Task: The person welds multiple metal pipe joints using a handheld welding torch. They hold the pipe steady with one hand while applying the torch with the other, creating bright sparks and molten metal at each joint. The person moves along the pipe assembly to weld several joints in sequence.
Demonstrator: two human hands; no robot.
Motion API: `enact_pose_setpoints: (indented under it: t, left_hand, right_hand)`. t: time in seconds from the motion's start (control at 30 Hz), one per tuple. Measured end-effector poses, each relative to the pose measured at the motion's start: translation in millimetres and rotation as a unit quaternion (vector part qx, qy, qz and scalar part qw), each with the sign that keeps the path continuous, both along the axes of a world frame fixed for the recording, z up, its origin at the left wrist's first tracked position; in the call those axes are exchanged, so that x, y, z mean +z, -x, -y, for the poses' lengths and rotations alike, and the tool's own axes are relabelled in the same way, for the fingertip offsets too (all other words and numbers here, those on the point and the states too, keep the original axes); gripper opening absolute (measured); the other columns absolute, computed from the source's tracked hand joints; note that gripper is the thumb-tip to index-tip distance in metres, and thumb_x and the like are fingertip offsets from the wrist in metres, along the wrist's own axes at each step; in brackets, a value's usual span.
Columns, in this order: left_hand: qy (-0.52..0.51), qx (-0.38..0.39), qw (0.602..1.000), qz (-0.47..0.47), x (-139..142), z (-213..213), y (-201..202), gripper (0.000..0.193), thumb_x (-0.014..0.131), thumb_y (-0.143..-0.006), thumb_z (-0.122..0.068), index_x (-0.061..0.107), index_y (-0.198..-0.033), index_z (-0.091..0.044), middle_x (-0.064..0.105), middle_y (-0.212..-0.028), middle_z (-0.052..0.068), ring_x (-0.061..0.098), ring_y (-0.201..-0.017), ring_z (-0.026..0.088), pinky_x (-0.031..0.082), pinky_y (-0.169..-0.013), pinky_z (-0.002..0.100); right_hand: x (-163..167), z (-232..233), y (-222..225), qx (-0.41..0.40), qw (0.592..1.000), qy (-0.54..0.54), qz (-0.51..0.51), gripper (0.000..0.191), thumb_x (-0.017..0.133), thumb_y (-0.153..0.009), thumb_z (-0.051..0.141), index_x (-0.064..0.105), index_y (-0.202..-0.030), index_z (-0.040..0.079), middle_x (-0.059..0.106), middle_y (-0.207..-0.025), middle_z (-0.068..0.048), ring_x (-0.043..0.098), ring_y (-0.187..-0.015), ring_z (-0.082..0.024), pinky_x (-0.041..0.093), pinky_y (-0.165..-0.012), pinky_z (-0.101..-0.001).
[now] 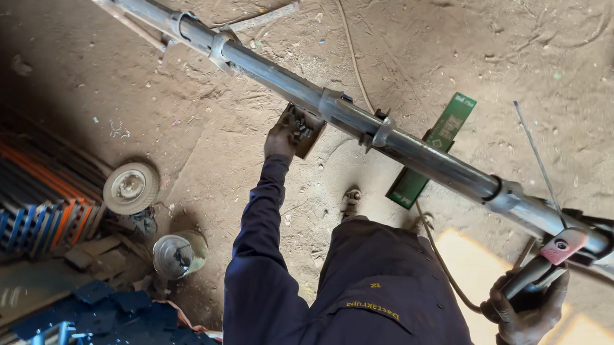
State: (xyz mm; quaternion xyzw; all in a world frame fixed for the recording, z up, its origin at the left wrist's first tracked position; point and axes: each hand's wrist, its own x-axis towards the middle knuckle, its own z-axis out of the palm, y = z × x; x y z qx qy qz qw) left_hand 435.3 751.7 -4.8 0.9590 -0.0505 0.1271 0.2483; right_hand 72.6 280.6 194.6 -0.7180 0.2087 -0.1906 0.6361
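- One long steel pipe (416,150) is crossing the view, its long axis running from the upper left down to the lower right, above the dirt floor (461,42).
- Five ring-like collars are sitting along the pipe, as far as can be counted.
- The left hand (282,136) is reaching down under the pipe, fingers curled into one small box of dark metal pieces (303,129) lying on the floor.
- The right hand (528,311) is wrapping tightly around one electrode holder (547,261), just beside the pipe's lower right end.
- One thin welding rod (535,157) is sticking out of the holder, pointing up and slightly left.
- One green flat box (431,151) is lying under the pipe.
- One small wheel (131,187) and one round tin (175,256) are resting at the left.
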Motion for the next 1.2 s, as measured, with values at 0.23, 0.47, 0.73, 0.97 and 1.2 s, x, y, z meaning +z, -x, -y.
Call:
enact_pose_setpoints:
  t: [0.23, 0.47, 0.73, 0.97, 1.2]
  left_hand:
    - [-0.034, -0.049, 0.997, -0.042, 0.5, -10.5, -46.6, 0.028, 0.078, -0.081, -0.015, 0.073, -0.108, -0.013, 0.068, -0.107, 0.017, 0.070, -0.091, 0.035, 0.061, -0.076, 0.044]
    - [-0.093, -0.115, 0.989, -0.015, -6.2, -16.3, -65.3, 0.033, 0.074, -0.080, -0.019, 0.067, -0.112, -0.014, 0.064, -0.102, 0.018, 0.066, -0.087, 0.037, 0.059, -0.069, 0.046]
    - [0.005, -0.105, 0.992, -0.064, -7.0, -33.0, -45.9, 0.017, 0.069, -0.083, -0.005, 0.075, -0.097, -0.014, 0.070, -0.101, 0.012, 0.069, -0.094, 0.034, 0.058, -0.081, 0.045]
    - [-0.117, -0.177, 0.968, -0.133, -2.0, -25.5, -25.5, 0.028, 0.069, -0.082, -0.004, 0.076, -0.108, -0.011, 0.069, -0.107, 0.014, 0.069, -0.090, 0.036, 0.059, -0.076, 0.046]
    - [-0.238, -0.190, 0.935, -0.180, -4.6, -6.7, -26.6, 0.026, 0.064, -0.092, -0.011, 0.070, -0.117, -0.012, 0.065, -0.116, 0.013, 0.069, -0.092, 0.035, 0.059, -0.071, 0.047]
  right_hand:
    - [10.1, -54.4, 13.0, -0.051, 0.998, 0.010, -0.032, 0.094, 0.083, -0.079, -0.001, 0.030, -0.157, -0.002, 0.064, -0.105, -0.012, 0.067, -0.086, -0.017, 0.057, -0.075, -0.0287]
    - [15.4, -70.7, 14.7, -0.084, 0.996, 0.007, -0.024, 0.090, 0.086, -0.080, 0.002, 0.033, -0.154, 0.000, 0.065, -0.103, -0.010, 0.068, -0.081, -0.019, 0.058, -0.067, -0.0297]
    - [11.8, -48.7, 30.8, -0.054, 0.998, 0.012, -0.004, 0.097, 0.086, -0.085, 0.001, 0.028, -0.162, 0.000, 0.062, -0.100, -0.011, 0.069, -0.083, -0.022, 0.059, -0.071, -0.0323]
    - [-5.4, -34.3, 40.6, -0.066, 0.998, -0.014, 0.014, 0.099, 0.088, -0.091, 0.003, 0.024, -0.167, -0.001, 0.063, -0.101, -0.012, 0.070, -0.084, -0.022, 0.059, -0.073, -0.0320]
    - [5.2, -40.1, 32.1, -0.086, 0.996, -0.017, 0.003, 0.106, 0.092, -0.087, 0.011, 0.024, -0.166, -0.001, 0.067, -0.103, -0.012, 0.072, -0.087, -0.021, 0.062, -0.076, -0.0318]
